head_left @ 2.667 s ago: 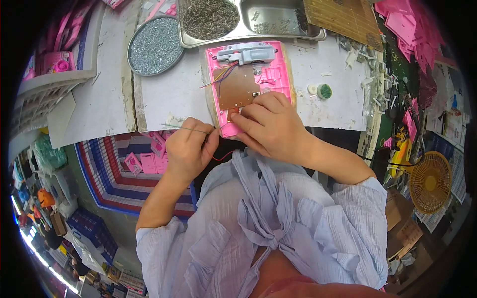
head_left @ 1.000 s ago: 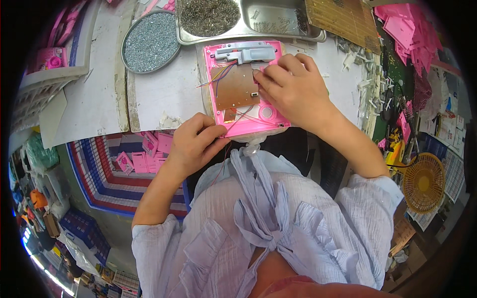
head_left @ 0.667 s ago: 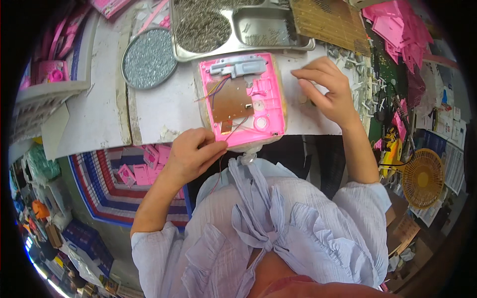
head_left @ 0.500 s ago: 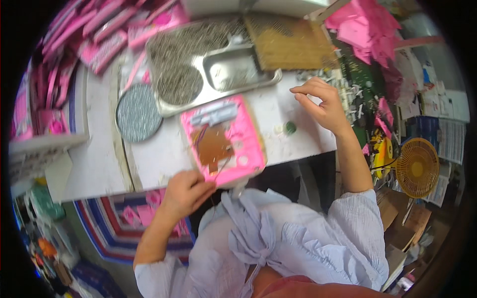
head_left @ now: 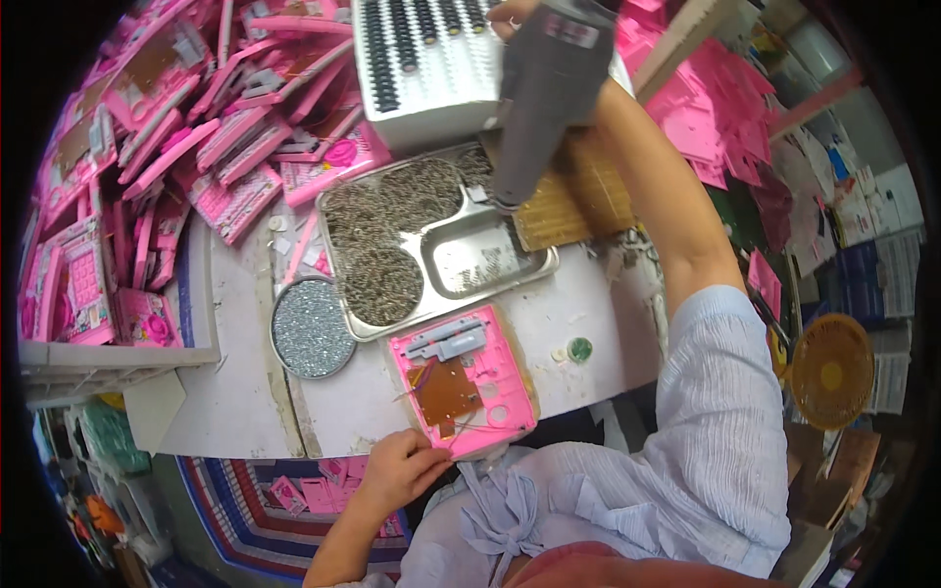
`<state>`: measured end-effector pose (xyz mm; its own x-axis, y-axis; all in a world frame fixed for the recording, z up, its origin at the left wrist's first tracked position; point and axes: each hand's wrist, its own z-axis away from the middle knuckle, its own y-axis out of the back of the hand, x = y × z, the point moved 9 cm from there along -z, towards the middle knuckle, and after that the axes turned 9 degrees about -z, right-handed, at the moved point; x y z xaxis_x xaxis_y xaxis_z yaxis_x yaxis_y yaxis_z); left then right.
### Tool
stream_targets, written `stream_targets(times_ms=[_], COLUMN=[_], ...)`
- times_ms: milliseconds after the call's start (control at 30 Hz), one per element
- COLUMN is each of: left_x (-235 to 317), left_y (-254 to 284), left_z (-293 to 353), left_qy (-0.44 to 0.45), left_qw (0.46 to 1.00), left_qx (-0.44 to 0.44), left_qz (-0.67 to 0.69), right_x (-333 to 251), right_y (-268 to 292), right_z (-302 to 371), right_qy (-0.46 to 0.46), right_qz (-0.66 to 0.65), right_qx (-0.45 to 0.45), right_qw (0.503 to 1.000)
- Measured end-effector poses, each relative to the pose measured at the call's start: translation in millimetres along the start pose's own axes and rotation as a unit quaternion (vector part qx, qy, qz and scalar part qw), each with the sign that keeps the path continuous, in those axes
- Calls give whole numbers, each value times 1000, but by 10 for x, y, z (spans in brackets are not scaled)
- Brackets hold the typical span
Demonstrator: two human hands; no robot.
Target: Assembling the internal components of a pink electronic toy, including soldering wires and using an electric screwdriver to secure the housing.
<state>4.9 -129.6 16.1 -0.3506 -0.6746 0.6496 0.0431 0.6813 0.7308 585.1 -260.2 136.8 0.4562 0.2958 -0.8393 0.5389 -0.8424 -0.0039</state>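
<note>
Right hand (head_left: 514,16): has travelled from inside the pink panel, by way of the panel's right side, to the far end of the view at 12 o'clock; its forearm now reaches past the wooden board (head_left: 584,208).
Right-hand state: fingers bent at the upper left edge of a dark tapering tool (head_left: 552,103), which hides most of the hand; I cannot tell whether it grips the tool.
Dark tapering tool: newly in view, between 12 and 1 o'clock of the panel, narrow end downward.
Left hand (head_left: 405,472): has stayed at the panel's 7 o'clock corner, thumb and fingertips apparently closed on it.
Pink panel (head_left: 503,373): lies on the white surface (head_left: 225,397) just short of the steel tray (head_left: 453,263), lower in the view because the head has tipped up.
Panel contents: grey module (head_left: 449,339) at 12 o'clock, brown board (head_left: 443,397) at 9, loose wires nearby.
What it means: work inside the panel seems paused, with only the left hand attending to it.
Around the panel: round dish (head_left: 315,376) at 10 o'clock, green-topped pot (head_left: 579,350) near 2.
</note>
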Motion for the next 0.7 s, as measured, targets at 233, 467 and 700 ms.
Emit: stream_targets(times_ms=[233,467,700], left_x=[-15,-14,17], left_y=[2,-4,25], left_z=[90,76,67], left_qy=[13,11,9], left_qw=[1000,1000,1000], left_qx=[1,4,25], left_qz=[9,11,7], right_x=[-370,-328,-408], right_y=[-1445,-1438,-591], right_z=[132,-166,-209], right_qy=[278,192,166], right_qz=[519,520,294], right_qx=[-122,-87,144], right_qw=[799,828,930])
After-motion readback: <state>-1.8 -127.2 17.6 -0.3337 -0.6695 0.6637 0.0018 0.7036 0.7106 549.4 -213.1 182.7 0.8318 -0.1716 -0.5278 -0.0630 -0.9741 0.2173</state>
